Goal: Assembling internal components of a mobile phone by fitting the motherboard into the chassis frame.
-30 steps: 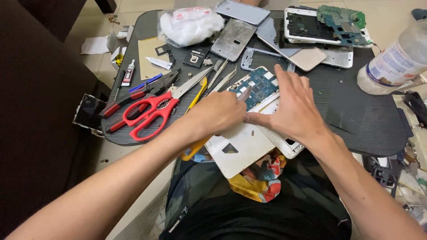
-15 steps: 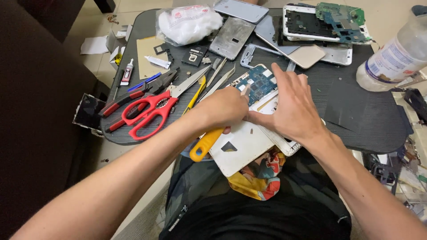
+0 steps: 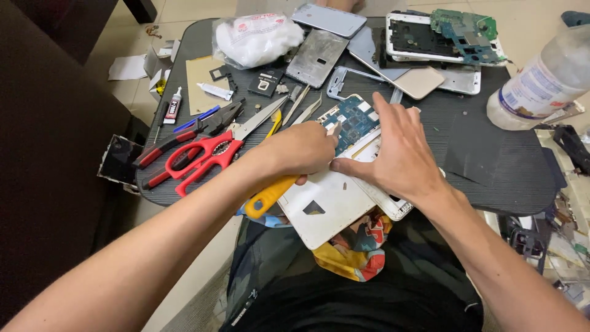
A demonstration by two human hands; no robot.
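My left hand (image 3: 299,149) is closed around a yellow-handled tool (image 3: 268,195) whose tip meets the opened white phone (image 3: 369,147) at its blue circuit board (image 3: 355,119). My right hand (image 3: 393,152) lies flat over the phone with fingers spread, its thumb pressing near the tool's tip. A white back cover (image 3: 322,208) lies under both hands and overhangs the near edge of the dark table (image 3: 485,160).
Red scissors (image 3: 203,157), pliers (image 3: 190,132), a small glue tube (image 3: 174,104) and tweezers (image 3: 300,107) lie at the left. Metal phone frames (image 3: 318,56), a green circuit board (image 3: 465,26) and a white bag (image 3: 257,38) sit at the back. A plastic bottle (image 3: 544,80) stands right.
The yellow handle has come more into view below my left hand. My right hand's fingers have spread and shifted slightly over the phone. The tools on the table have not moved.
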